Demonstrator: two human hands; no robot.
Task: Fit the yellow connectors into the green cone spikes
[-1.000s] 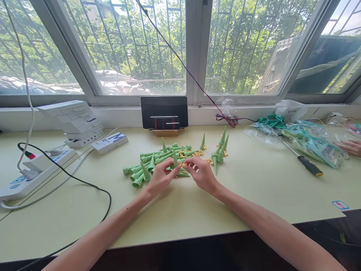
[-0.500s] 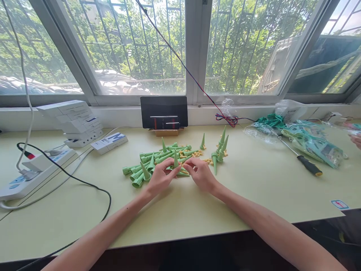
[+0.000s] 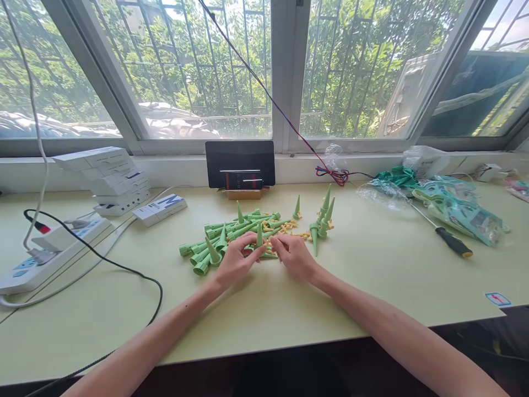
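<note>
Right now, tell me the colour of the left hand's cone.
The cone is light green, clearest in the head view.

daylight through windows | bright overall | dark beneath table | edges stretched

White boxes stacked behind power strip; screwdriver near teal packets, contents unclear.

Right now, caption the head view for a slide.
Left hand holding a cone near tubes, right hand close by.
</note>
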